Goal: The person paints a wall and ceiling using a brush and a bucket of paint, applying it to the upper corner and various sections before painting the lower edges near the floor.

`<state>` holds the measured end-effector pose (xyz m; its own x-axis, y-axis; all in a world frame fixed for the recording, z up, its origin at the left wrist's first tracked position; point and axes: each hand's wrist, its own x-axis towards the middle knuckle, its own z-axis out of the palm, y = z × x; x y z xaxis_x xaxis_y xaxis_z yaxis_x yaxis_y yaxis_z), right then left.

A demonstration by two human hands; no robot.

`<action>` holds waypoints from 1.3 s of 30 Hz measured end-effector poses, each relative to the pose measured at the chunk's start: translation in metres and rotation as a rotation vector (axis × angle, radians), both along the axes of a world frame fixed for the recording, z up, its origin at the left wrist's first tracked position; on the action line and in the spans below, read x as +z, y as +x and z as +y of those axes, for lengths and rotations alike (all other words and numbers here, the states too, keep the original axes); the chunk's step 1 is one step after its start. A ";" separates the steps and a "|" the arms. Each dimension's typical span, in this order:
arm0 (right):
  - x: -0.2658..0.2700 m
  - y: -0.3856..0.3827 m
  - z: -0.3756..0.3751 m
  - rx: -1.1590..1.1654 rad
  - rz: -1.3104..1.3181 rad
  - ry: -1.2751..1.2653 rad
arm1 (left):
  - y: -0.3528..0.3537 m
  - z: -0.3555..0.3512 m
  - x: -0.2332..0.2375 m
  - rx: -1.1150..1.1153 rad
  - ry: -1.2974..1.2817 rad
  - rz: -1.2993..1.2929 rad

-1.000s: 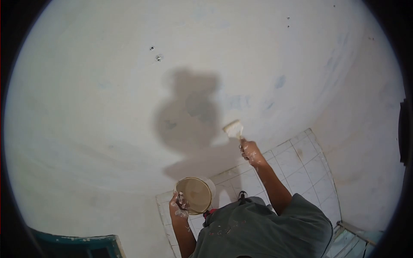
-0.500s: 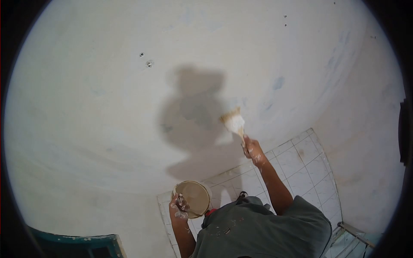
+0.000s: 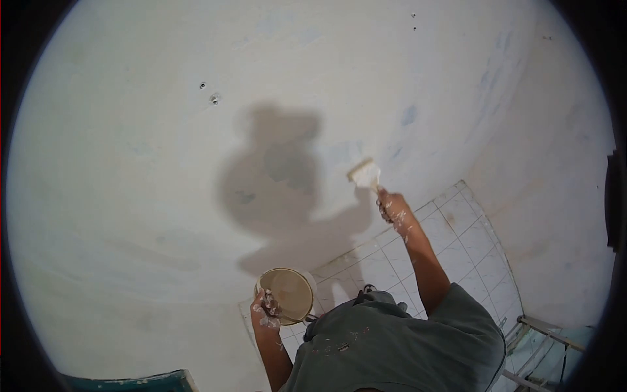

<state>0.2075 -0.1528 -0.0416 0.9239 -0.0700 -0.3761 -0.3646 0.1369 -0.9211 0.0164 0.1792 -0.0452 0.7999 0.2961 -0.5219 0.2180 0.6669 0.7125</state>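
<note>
My right hand (image 3: 394,207) is closed round the handle of a wide paintbrush (image 3: 366,174), its bristles at the pale wall (image 3: 163,196). White splashes mark the hand and wrist. At the lower middle, my left hand (image 3: 267,307) grips the rim of a round bucket (image 3: 287,269), its fingers over the inner side. The bucket is tilted so that its beige inside shows. Bluish-grey patches show on the wall, some of them under my shadow, left of the brush.
White floor tiles (image 3: 457,228) meet the wall below the brush. A metal ladder-like frame (image 3: 548,334) stands at the lower right. A teal frame (image 3: 140,383) is at the lower left. Small holes dot the upper wall.
The brush and my right hand have moved a little to the right, and the bristles are turned differently. The bucket has shifted slightly up and left in view.
</note>
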 end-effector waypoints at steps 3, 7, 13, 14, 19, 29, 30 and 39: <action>0.083 -0.019 -0.013 0.003 -0.257 0.017 | 0.003 -0.001 0.006 -0.019 -0.001 0.003; 0.125 -0.021 -0.019 0.058 -0.451 0.142 | 0.004 -0.011 0.022 -0.029 0.038 0.028; -0.036 0.005 0.004 0.036 -0.126 0.201 | 0.004 -0.007 0.016 -0.054 -0.019 0.003; -0.067 0.000 0.005 0.050 -0.068 0.183 | 0.005 -0.009 0.016 -0.050 -0.022 -0.001; -0.157 -0.023 0.004 -0.081 0.423 0.090 | 0.005 -0.013 0.030 -0.052 -0.005 0.053; 0.039 -0.024 -0.018 -0.130 -0.166 -0.041 | 0.003 0.002 0.012 -0.158 -0.040 -0.015; 0.060 -0.030 -0.018 -0.082 -0.269 0.029 | 0.003 0.002 0.012 -0.159 -0.062 0.014; -0.056 -0.007 -0.003 0.048 -0.077 0.173 | 0.007 0.003 0.017 -0.181 -0.099 0.070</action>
<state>0.2004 -0.1555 -0.0977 0.9512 0.0345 -0.3066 -0.3037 0.2802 -0.9106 0.0236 0.1820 -0.0286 0.7962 0.0957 -0.5974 0.3870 0.6784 0.6244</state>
